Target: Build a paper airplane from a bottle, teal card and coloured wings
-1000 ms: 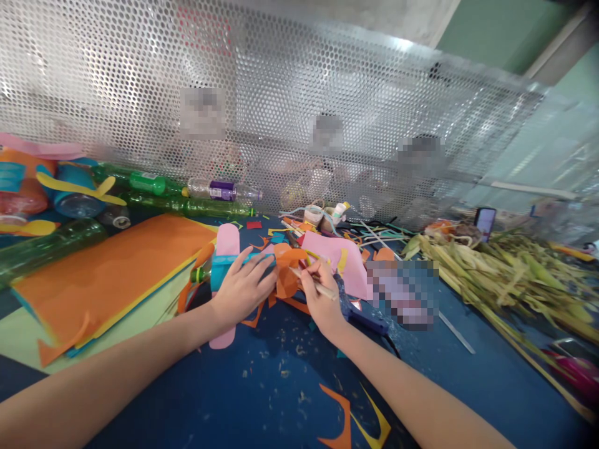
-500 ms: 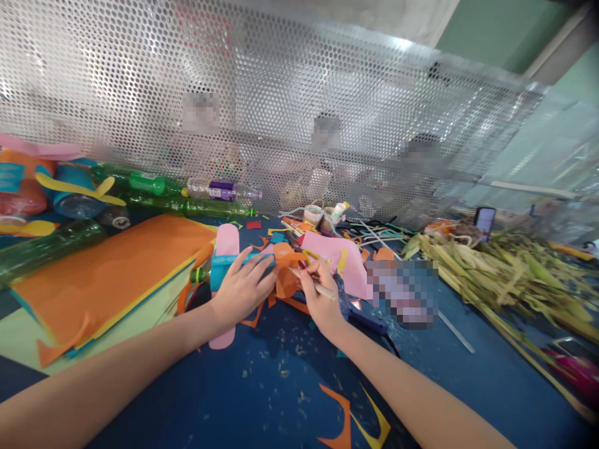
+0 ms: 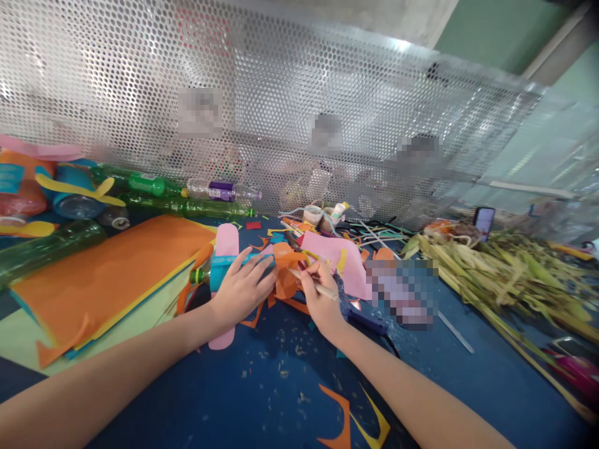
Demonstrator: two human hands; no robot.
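Observation:
My left hand (image 3: 246, 284) lies with fingers spread over a bottle wrapped in blue sheet (image 3: 219, 273), its green cap end pointing left. Pink rounded strips (image 3: 227, 238) stick out above and below the bottle like wings. At the fingertips is an orange cut-out piece (image 3: 285, 280) with rounded lobes, at the bottle's right end. My right hand (image 3: 321, 293) is closed round a pale, slim pen (image 3: 326, 290), whose tip touches or hovers just over the orange piece. Just right of that hand lies a dark blue glue gun (image 3: 367, 322), partly hidden by the wrist.
Orange sheets (image 3: 126, 274) are stacked at left, with green bottles (image 3: 51, 249) behind. Pink sheet (image 3: 349, 259) and scraps lie beyond my hands. Dried husks (image 3: 505, 268) cover the right side. A perforated metal screen (image 3: 281, 93) stands at the back, people visible through it.

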